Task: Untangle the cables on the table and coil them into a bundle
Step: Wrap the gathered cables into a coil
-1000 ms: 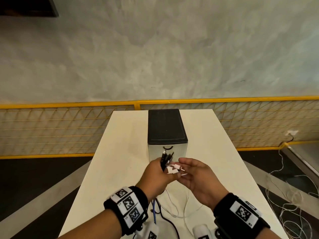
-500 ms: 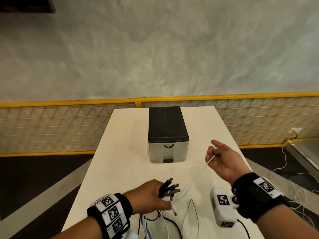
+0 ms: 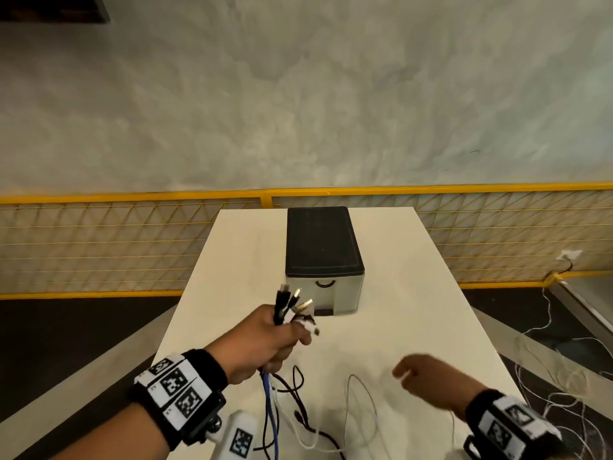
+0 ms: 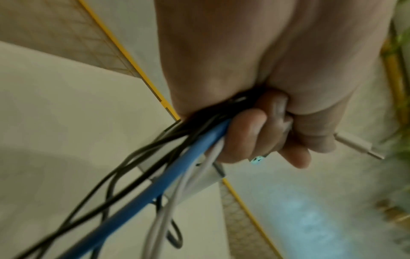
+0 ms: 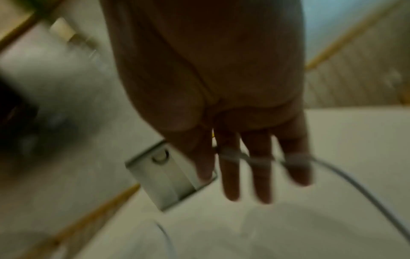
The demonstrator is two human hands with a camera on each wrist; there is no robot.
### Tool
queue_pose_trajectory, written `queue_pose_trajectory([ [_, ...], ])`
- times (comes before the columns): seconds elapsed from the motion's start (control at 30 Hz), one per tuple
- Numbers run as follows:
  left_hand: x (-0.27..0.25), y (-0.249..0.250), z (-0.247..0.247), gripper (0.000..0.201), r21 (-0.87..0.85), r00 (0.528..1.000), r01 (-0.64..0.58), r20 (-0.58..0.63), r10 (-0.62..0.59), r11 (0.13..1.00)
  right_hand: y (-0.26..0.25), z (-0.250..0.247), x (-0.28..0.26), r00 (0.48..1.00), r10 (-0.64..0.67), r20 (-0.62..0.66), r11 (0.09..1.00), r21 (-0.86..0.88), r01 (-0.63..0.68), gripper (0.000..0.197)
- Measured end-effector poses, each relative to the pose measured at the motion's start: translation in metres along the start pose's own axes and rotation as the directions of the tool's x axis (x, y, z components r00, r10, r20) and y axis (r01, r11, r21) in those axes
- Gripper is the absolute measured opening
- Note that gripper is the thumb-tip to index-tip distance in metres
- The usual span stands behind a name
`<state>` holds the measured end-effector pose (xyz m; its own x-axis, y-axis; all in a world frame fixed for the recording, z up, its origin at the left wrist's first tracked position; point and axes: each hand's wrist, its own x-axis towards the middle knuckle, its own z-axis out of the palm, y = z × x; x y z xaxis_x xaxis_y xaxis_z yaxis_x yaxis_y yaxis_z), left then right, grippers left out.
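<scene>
Left hand fisted round cables above near desk, plugs up, tails trailing. Right hand fingers straight, thin white cable draped across (blurred; grip unclear). Risk: slack snags black loops, re-knots; white cable slips off.

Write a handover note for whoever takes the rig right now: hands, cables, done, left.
Left hand: grips the cables in a fist, plug ends fanned out above it, just in front of the box.
Right hand: fingers straight, low over the table; a thin white cable lies across them, not pinched. The picture is blurred.
Cables: black, blue and white strands hang from the left fist and trail in loose loops on the table toward the near edge.
Done: plug ends gathered in one hand.
Left: free the crossing loops, then coil everything into one bundle.
</scene>
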<state>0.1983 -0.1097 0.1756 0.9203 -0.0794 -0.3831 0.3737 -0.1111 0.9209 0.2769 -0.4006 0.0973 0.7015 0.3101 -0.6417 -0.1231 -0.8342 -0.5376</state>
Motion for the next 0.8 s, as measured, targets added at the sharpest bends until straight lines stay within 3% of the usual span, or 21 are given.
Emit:
queue_pose_trajectory([
  [0.03,-0.001,0.006,0.0,0.017,-0.032,1.0,-0.021,0.007,0.021,0.999,0.004,0.003,0.0,0.999,0.011,0.043,0.976,-0.216,-0.001,0.031],
  [0.07,-0.003,0.013,0.001,0.022,-0.062,0.999,-0.038,0.019,0.039,0.997,0.006,0.004,-0.002,0.999,0.005,0.046,0.948,-0.319,0.01,0.04],
  [0.1,-0.005,0.02,0.001,0.025,-0.089,0.998,-0.06,0.029,0.063,0.994,0.0,0.003,-0.006,0.999,-0.045,0.014,0.948,-0.315,0.047,0.047],
  [0.17,-0.011,0.036,0.006,0.027,-0.135,0.991,-0.113,0.056,0.122,0.984,-0.024,0.0,-0.021,0.955,-0.255,-0.152,0.965,-0.107,0.241,0.05],
  [0.2,-0.014,0.044,0.01,0.028,-0.154,0.985,-0.155,0.056,0.165,0.976,-0.043,-0.003,-0.03,0.91,-0.352,-0.221,0.929,0.04,0.369,0.051],
  [0.27,-0.017,0.064,0.017,0.032,-0.107,0.959,-0.281,0.017,0.284,0.954,-0.084,-0.007,-0.047,0.815,-0.543,-0.202,0.774,0.257,0.579,0.056],
  [0.33,-0.02,0.078,0.024,0.04,0.002,0.924,-0.381,-0.02,0.381,0.924,-0.116,0.003,-0.061,0.746,-0.653,-0.129,0.695,0.288,0.659,0.06],
  [0.37,-0.02,0.093,0.025,0.042,0.054,0.902,-0.427,-0.036,0.43,0.902,-0.134,0.004,-0.069,0.697,-0.702,-0.148,0.659,0.238,0.714,0.054],
  [0.47,-0.014,0.101,0.032,0.046,0.037,0.905,-0.416,-0.078,0.418,0.909,-0.161,0.021,-0.073,0.622,-0.737,-0.266,0.586,0.208,0.783,0.027],
  [0.53,-0.012,0.104,0.031,0.049,-0.001,0.903,-0.421,-0.094,0.419,0.907,-0.172,0.026,-0.075,0.613,-0.716,-0.334,0.563,0.243,0.79,0.024],
  [0.67,-0.015,0.1,0.023,0.05,-0.145,0.941,-0.336,0.002,0.34,0.931,-0.18,0.025,-0.078,0.621,-0.724,-0.299,0.579,0.226,0.784,0.032],
  [0.8,-0.013,0.09,0.003,0.026,-0.028,0.942,-0.29,0.171,0.29,0.957,-0.186,0.028,-0.073,0.625,-0.721,-0.299,0.638,0.067,0.767,0.044],
])
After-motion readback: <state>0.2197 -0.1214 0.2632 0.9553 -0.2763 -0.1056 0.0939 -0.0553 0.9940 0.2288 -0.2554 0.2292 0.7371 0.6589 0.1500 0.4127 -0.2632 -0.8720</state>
